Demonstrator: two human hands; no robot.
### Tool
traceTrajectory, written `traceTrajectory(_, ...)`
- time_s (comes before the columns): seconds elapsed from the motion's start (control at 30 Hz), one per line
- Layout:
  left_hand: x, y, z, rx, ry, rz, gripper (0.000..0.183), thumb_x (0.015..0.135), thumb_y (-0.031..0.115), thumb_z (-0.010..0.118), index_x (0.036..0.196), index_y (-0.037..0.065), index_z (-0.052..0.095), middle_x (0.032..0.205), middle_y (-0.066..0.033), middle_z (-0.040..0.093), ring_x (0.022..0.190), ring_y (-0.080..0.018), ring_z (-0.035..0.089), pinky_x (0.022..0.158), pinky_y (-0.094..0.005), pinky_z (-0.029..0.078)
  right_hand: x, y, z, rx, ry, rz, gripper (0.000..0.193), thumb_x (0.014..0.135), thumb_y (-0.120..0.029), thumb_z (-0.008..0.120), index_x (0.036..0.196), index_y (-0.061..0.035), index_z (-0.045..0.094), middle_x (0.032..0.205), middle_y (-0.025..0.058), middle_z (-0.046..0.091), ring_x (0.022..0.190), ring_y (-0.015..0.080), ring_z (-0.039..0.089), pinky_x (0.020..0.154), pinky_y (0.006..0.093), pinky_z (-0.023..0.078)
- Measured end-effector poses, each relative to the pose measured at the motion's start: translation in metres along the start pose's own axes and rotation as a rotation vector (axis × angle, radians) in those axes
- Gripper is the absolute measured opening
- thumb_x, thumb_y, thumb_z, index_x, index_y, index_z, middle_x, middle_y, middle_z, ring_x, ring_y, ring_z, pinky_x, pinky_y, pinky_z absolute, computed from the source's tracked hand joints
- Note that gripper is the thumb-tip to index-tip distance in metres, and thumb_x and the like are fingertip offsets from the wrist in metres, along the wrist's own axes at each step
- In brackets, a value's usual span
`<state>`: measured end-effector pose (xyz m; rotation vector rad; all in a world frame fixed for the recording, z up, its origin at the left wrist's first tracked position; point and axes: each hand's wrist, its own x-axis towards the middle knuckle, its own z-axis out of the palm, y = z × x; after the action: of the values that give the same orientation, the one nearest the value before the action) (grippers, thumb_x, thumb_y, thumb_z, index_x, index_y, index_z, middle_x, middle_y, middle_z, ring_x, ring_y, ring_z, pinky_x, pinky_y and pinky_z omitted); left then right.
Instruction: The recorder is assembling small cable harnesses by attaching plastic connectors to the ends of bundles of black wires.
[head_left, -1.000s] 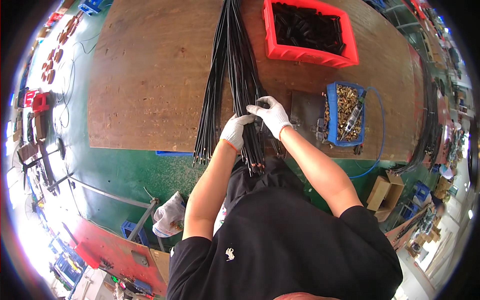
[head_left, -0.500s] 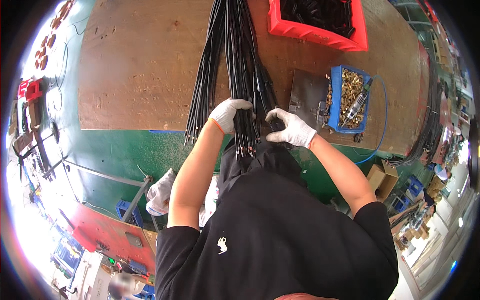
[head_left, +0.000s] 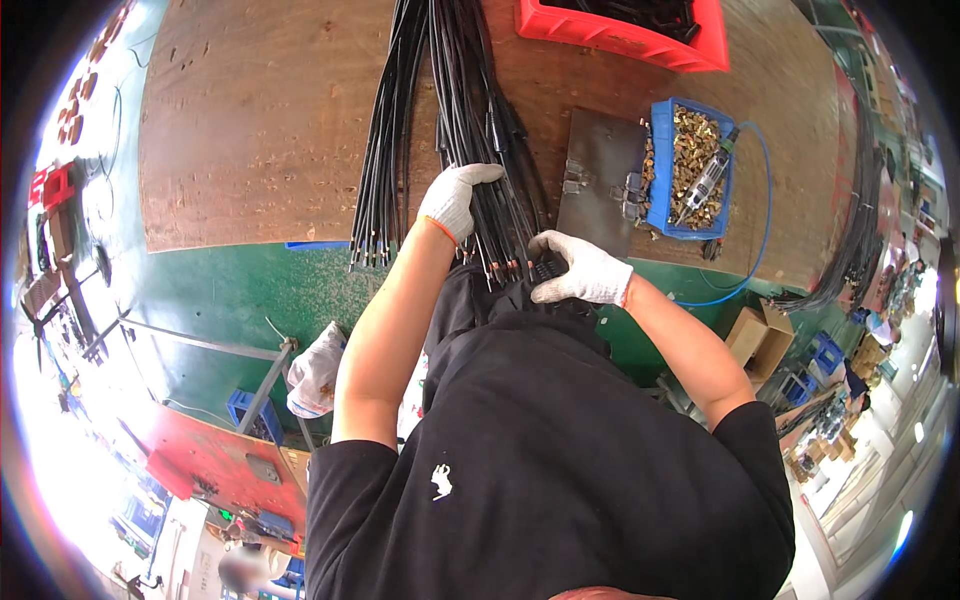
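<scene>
A long bundle of black cables [head_left: 462, 95] runs down the table and hangs over its near edge, with copper-coloured tips at the ends. My left hand [head_left: 450, 202], in a white glove, is closed around the right part of this bundle, a little above the tips. Just right of the cable ends, my right hand [head_left: 585, 270], gloved too, curls its thumb and fingers around a black ribbed piece [head_left: 546, 270]. That piece is partly hidden, and its exact kind is unclear. Another group of cables [head_left: 378, 215] lies loose to the left of my left hand.
A red bin [head_left: 625, 45] of black parts stands at the back. To the right, a blue bin [head_left: 658, 210] holds brass fittings, with a grey hand tool [head_left: 708, 180] on top and a blue hose [head_left: 768, 205]. Beside it lies a dark metal plate [head_left: 595, 160].
The view has shifted, so the table sits higher and further left. My right hand and the cable tips are closer together. My left hand keeps its grip on the cables.
</scene>
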<state>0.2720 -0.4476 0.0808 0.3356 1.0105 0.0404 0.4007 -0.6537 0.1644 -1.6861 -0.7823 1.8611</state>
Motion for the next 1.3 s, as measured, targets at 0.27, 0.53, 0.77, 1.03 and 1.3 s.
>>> traceTrajectory(0.27, 0.003, -0.006, 0.004, -0.020, 0.008, 0.035, 0.009, 0.089, 0.005, 0.070, 0.096, -0.001, 0.072, 0.086, -0.0133, 0.074, 0.075, -0.0276, 0.073, 0.072, -0.0423, 0.063, -0.009, 0.012, 0.003, -0.056, -0.008, -0.008, 0.081, 0.074, -0.036, 0.093, 0.137, -0.0003, 0.057, 0.130, 0.0149, 0.066, 0.123, 0.0224, 0.060, 0.111, 0.0354, 0.045)
traceTrajectory(0.53, 0.007, -0.010, 0.001, -0.008, -0.009, 0.051, 0.009, 0.089, 0.005, 0.070, 0.096, -0.001, 0.072, 0.086, -0.0137, 0.074, 0.075, -0.0279, 0.073, 0.072, -0.0429, 0.063, -0.010, 0.016, 0.011, 0.033, -0.007, 0.024, 0.088, 0.073, -0.036, 0.094, 0.141, 0.0032, 0.054, 0.133, 0.0166, 0.063, 0.127, 0.0233, 0.057, 0.113, 0.0357, 0.042)
traceTrajectory(0.77, 0.009, -0.008, 0.001, 0.020, 0.018, 0.041, 0.010, 0.090, 0.006, 0.070, 0.096, -0.001, 0.074, 0.085, -0.0134, 0.075, 0.074, -0.0270, 0.074, 0.073, -0.0421, 0.063, -0.009, 0.023, 0.014, 0.157, 0.008, 0.003, 0.088, 0.073, -0.032, 0.095, 0.142, 0.0035, 0.053, 0.134, 0.0153, 0.062, 0.127, 0.0205, 0.055, 0.113, 0.0343, 0.041)
traceTrajectory(1.03, 0.007, -0.005, 0.007, -0.025, 0.048, -0.001, 0.012, 0.088, 0.005, 0.070, 0.097, -0.003, 0.075, 0.089, -0.0141, 0.077, 0.078, -0.0283, 0.076, 0.076, -0.0432, 0.064, 0.001, 0.014, 0.013, 0.268, 0.050, 0.045, 0.091, 0.073, -0.027, 0.095, 0.144, 0.0068, 0.051, 0.134, 0.0177, 0.063, 0.124, 0.0233, 0.059, 0.111, 0.0359, 0.045)
traceTrajectory(1.3, 0.004, -0.001, -0.001, 0.090, 0.062, 0.023, 0.016, 0.086, 0.003, 0.072, 0.100, -0.005, 0.073, 0.094, -0.0148, 0.077, 0.081, -0.0298, 0.075, 0.078, -0.0436, 0.064, 0.043, -0.017, 0.007, 0.121, 0.265, 0.042, 0.087, 0.074, -0.020, 0.092, 0.145, 0.0090, 0.050, 0.135, 0.0209, 0.065, 0.125, 0.0259, 0.063, 0.113, 0.0364, 0.047)
